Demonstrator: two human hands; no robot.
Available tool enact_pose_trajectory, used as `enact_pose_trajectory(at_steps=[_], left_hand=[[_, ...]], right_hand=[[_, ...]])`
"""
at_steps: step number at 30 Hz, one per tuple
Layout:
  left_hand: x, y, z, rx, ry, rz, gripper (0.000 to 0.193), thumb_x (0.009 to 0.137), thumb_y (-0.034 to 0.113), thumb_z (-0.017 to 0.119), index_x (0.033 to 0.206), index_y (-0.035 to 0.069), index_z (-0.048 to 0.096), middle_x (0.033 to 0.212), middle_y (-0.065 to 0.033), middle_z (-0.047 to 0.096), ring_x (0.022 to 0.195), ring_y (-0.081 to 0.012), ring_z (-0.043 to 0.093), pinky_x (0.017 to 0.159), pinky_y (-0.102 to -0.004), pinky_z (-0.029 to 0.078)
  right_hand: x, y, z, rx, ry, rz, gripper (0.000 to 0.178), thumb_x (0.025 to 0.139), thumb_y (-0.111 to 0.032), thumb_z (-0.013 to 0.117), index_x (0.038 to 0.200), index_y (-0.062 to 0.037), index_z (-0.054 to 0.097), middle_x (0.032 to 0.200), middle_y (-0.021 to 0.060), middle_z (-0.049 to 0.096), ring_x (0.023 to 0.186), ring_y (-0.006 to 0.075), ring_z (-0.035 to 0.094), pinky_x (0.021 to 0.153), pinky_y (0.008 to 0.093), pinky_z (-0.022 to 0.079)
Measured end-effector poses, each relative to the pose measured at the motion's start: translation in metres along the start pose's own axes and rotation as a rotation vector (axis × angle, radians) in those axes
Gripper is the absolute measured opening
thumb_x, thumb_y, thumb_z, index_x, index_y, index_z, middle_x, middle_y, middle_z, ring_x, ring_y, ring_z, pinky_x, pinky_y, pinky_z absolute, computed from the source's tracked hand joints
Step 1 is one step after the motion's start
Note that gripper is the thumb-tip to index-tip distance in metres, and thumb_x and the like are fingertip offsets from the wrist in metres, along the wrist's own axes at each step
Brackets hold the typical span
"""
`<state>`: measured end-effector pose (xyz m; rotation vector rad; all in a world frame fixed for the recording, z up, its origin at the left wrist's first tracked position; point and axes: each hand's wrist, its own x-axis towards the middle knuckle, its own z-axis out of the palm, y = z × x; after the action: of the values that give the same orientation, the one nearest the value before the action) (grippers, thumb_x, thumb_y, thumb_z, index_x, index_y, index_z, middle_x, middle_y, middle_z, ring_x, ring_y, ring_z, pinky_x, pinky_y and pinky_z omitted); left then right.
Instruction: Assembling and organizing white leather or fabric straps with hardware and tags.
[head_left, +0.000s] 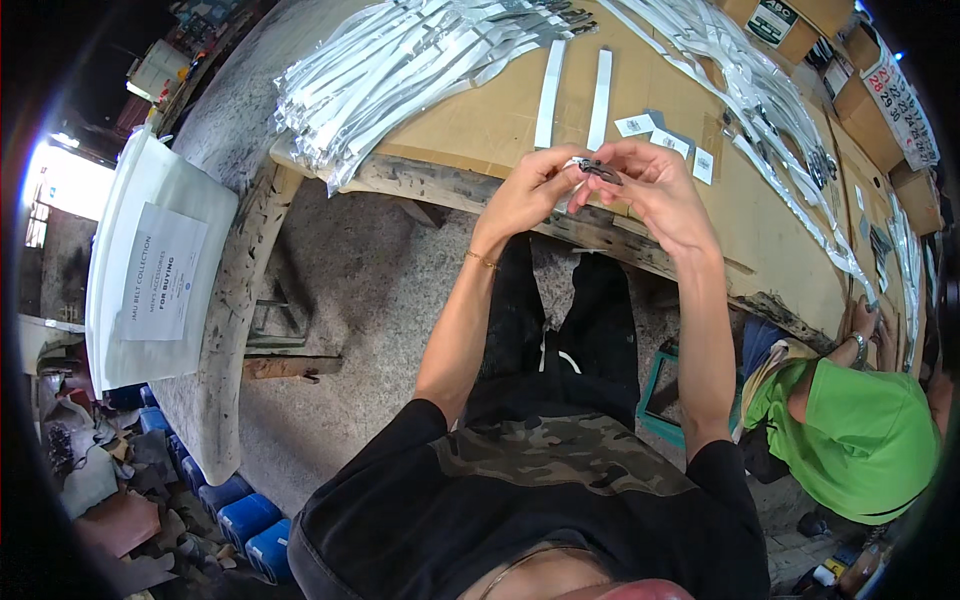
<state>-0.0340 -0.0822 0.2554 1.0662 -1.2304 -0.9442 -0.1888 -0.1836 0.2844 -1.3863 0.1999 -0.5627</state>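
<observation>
Left grip (530, 195) pinching 1 small, dark, shiny piece (602, 173), right grip (668, 192) beside, hold unclear

Wooden table (425, 183), cardboard sheet (485, 115) on top. I see a heap of plastic-wrapped strips (400, 80) top left-of-centre, two loose white strips (600, 98) top centre, small cards (669, 143) beside them, more wrapped strips (745, 65) upper right.

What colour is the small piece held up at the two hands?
Mostly near-black; the small piece shows best in the head view.
</observation>
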Motion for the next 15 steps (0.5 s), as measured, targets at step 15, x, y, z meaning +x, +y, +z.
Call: enact_pose_trajectory(at_steps=[15], left_hand=[[0.001,-0.019,0.0,0.025,-0.11,0.021,0.017,0.097,0.007,0.046,0.102,-0.001,0.061,0.082,-0.005,0.061,0.062,-0.009,0.052,0.061,-0.0251,0.046]], right_hand=[[-0.005,-0.009,-0.004,-0.659,0.192,-0.045,0.02,0.096,-0.017,0.053,0.095,0.0019,0.058,0.084,0.0066,0.061,0.073,0.0124,0.058,0.071,0.0251,0.049]])
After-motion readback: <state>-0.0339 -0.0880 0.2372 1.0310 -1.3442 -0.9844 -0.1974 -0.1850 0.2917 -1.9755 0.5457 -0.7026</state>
